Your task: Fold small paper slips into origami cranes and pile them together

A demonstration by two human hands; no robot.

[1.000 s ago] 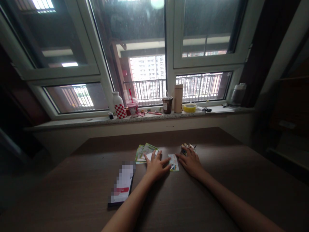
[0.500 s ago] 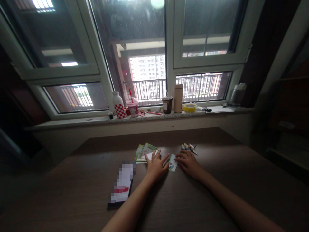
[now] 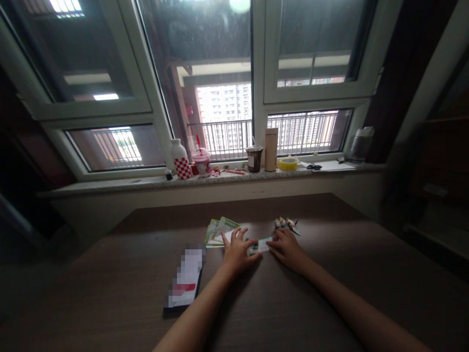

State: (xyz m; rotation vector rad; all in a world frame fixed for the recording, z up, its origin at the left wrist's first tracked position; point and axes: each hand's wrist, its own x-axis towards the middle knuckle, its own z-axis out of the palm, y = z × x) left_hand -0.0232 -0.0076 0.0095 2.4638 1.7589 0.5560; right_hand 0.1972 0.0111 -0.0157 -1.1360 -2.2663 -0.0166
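Observation:
A small printed card (image 3: 264, 244) lies sideways on the table between my two hands. My left hand (image 3: 238, 250) has its thumb and forefinger around the card's left end, while its other fingers spread towards the fanned green-edged cards (image 3: 220, 230). White paper shows beside those fingers, partly hidden. From the other side, my right hand (image 3: 287, 247) meets the card's right end with the tips of its thumb and forefinger. Just beyond its knuckles sits a small heap of colourful printed pieces (image 3: 289, 225), partly covered by the hand.
A phone (image 3: 186, 278) lies left of my left forearm on the brown table (image 3: 120, 274). Along the windowsill (image 3: 227, 179) stand a checked bottle (image 3: 181, 161), a pink cup (image 3: 201, 161), a dark cup (image 3: 254, 159), a tan flask (image 3: 271, 149) and yellow tape (image 3: 288, 164).
The small card has turned from upright to sideways between my hands. My left thumb and forefinger have shifted onto its left end; my right fingers have moved only slightly.

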